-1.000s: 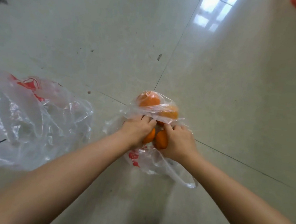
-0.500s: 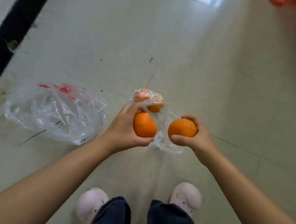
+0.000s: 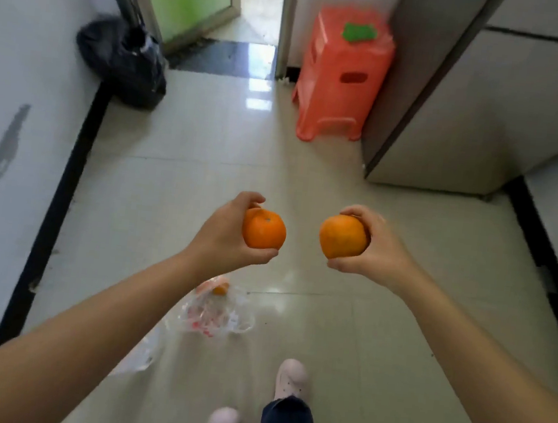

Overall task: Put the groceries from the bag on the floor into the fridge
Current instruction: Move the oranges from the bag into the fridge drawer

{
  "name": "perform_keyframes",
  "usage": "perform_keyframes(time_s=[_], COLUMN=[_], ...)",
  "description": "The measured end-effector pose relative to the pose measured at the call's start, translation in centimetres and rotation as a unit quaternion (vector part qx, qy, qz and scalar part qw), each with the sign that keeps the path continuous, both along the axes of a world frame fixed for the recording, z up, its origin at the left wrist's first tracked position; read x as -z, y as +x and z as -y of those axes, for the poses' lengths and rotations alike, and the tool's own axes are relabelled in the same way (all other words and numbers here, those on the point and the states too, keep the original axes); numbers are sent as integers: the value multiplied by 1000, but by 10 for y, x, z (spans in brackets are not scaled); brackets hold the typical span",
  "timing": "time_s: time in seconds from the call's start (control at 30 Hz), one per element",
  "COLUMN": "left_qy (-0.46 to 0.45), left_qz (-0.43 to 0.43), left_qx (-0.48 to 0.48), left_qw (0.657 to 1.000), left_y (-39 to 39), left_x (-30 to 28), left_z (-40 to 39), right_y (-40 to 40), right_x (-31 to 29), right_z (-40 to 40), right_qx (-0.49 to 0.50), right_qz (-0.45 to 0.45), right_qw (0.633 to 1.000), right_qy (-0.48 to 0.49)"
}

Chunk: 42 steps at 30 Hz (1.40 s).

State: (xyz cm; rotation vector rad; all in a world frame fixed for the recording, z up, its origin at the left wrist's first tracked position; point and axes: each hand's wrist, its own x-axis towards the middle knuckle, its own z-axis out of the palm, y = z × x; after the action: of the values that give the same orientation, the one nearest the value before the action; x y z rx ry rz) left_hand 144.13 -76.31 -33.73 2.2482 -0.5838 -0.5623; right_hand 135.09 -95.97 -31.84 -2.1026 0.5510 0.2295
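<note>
Near the middle of the frame, the left hand (image 3: 224, 231) grasps a round orange fruit (image 3: 264, 229), fingers curled over its top and thumb beneath. Just right of it, the right hand (image 3: 375, 247) grasps a second round orange fruit (image 3: 342, 236) the same way; the two fruits are held apart, above the pale tiled floor (image 3: 178, 173). Below the left hand, a crumpled clear plastic bag with red print (image 3: 216, 315) lies on the floor with another orange fruit (image 3: 220, 288) inside (partly veiled by plastic). The tall grey fridge (image 3: 488, 106) stands at upper right, doors closed. Beside it sits a red plastic stool (image 3: 340, 76); a black rubbish bag (image 3: 121, 60) rests at upper left.
</note>
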Motion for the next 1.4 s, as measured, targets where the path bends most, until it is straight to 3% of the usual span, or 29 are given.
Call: perform_keyframes(time_s=[0.23, 0.5, 0.73, 0.93, 1.17, 1.4], left_qy=[-20, -79, -126, -146, -161, -152], left_qz=[134, 295, 355, 395, 436, 424], left_qx=[156, 236, 183, 111, 39, -7], left_qw=[979, 922, 908, 900, 885, 893], left_y=[-31, -86, -125, -110, -46, 60], left_x=[-155, -278, -367, -417, -460, -513], left_z=[132, 316, 496, 604, 703, 811], right_y=[-75, -145, -174, -156, -86, 36], right_x=[-164, -281, -366, -418, -461, -516], right_z=[86, 244, 428, 541, 644, 752], right_qx=[86, 159, 152, 137, 127, 79], right_qz=[114, 182, 238, 310, 366, 372], right_qw=[965, 914, 884, 867, 835, 821], right_qy=[-219, -326, -374, -366, -390, -426])
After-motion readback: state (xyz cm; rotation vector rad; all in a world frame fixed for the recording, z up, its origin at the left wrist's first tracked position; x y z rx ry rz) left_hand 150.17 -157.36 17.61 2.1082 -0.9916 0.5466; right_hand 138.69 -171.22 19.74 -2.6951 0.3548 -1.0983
